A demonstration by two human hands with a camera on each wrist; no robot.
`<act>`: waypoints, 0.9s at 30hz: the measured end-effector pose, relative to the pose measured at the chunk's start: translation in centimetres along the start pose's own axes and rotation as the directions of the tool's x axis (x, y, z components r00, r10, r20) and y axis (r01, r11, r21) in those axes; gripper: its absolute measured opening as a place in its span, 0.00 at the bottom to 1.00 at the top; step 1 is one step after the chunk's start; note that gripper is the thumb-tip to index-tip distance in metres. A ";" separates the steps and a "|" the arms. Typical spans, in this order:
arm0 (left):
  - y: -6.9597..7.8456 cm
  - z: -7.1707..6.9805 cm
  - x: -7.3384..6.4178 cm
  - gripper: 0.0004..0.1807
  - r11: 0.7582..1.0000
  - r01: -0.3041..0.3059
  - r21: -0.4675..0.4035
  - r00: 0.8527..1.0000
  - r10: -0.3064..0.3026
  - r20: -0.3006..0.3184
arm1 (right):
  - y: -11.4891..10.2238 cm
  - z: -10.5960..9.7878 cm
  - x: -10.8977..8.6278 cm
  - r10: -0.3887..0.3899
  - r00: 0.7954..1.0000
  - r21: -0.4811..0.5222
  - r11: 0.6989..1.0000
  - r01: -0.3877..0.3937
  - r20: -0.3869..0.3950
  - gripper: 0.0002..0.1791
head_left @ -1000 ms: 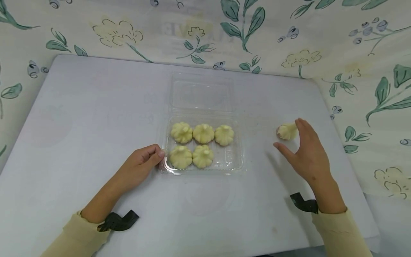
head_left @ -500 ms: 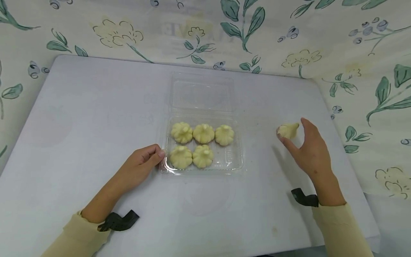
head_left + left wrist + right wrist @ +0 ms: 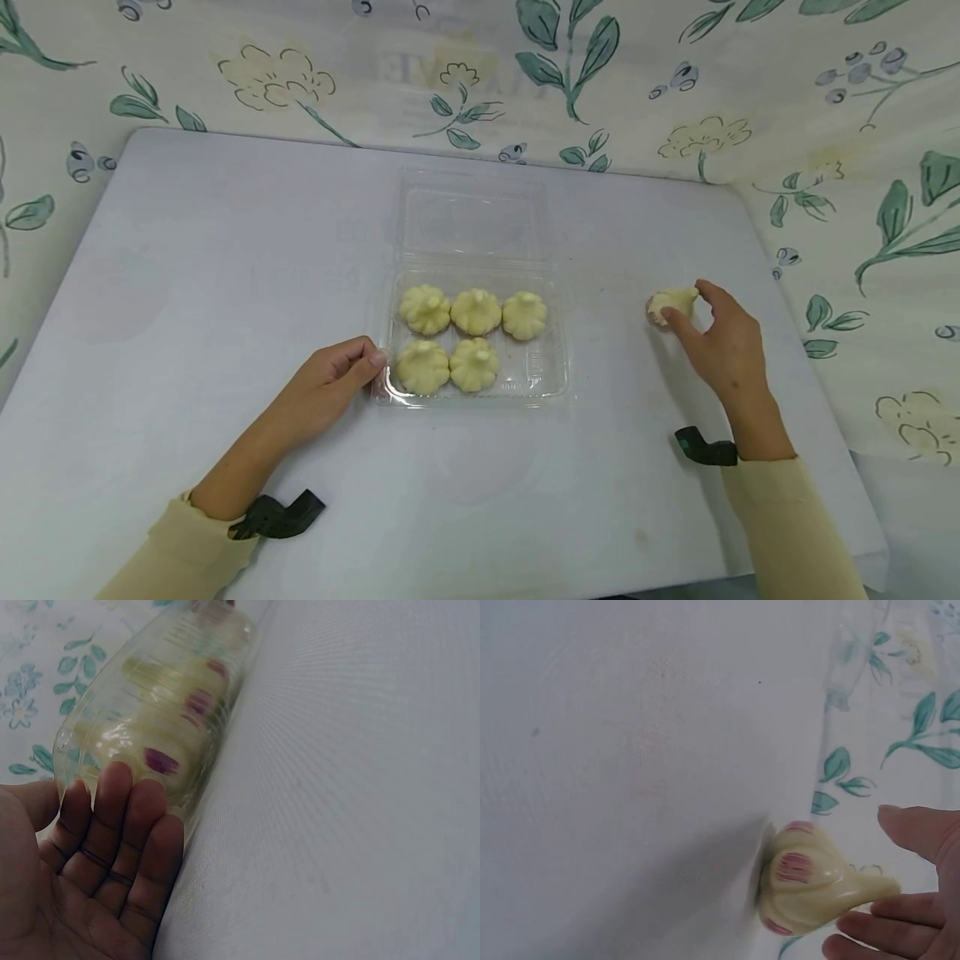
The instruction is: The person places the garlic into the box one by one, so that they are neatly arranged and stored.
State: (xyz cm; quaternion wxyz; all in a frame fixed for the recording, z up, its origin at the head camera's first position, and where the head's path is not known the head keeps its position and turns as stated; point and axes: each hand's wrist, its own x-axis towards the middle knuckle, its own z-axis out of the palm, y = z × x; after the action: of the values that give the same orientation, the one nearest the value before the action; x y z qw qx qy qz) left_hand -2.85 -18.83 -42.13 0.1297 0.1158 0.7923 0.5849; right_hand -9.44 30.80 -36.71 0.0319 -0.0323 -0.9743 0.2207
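A clear plastic clamshell box (image 3: 525,379) lies with its lid (image 3: 472,218) folded back. Several pale garlic bulbs (image 3: 474,364) sit in it in two rows, three behind and two in front; purple patches show on their sides in the left wrist view. My left hand (image 3: 337,379) pinches the box's left front rim, thumb on top and fingers (image 3: 112,802) against the outer wall. To the right, a single garlic bulb (image 3: 806,881) stands on the table, stem up. My right hand (image 3: 723,342) is around its stem, fingers near the stem and thumb (image 3: 915,825) apart from it.
The white table (image 3: 247,250) stands against a cloth (image 3: 450,75) printed with flowers and leaves, at the back and right. Within the box, the right front spot holds no bulb. A black band (image 3: 277,517) is on each wrist.
My right hand has moved slightly left, and its thumb and fingers have drawn closer about the lone garlic bulb. The left hand and the box stay put.
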 end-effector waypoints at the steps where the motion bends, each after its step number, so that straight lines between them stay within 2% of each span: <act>1: 0.0 0.0 0.0 0.16 1.000 0.000 0.002 1.000 0.000 0.000 | 0.1 0.1 0.1 0.009 1.000 0.008 1.000 -0.009 0.002 0.39; 9: 0.1 0.0 0.0 0.16 1.000 0.005 0.015 1.000 -0.005 -0.003 | 0.8 0.7 0.5 0.050 0.999 0.047 0.998 -0.050 -0.005 0.37; 17: 0.0 0.0 0.0 0.15 1.000 0.002 0.000 1.000 -0.002 -0.001 | 1.5 1.3 0.8 0.017 0.999 0.068 0.998 -0.014 -0.051 0.30; 27: -0.1 0.0 0.1 0.16 1.000 -0.009 -0.006 1.000 0.009 -0.001 | 1.6 1.6 0.9 0.018 0.997 0.073 0.997 -0.013 -0.072 0.26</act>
State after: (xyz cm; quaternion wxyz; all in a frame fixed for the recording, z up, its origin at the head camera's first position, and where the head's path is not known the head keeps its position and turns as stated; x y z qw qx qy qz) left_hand -2.92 -18.79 -42.20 0.1271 0.1188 0.7900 0.5879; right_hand -10.33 31.62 -38.78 0.0669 -0.0468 -0.9636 0.2547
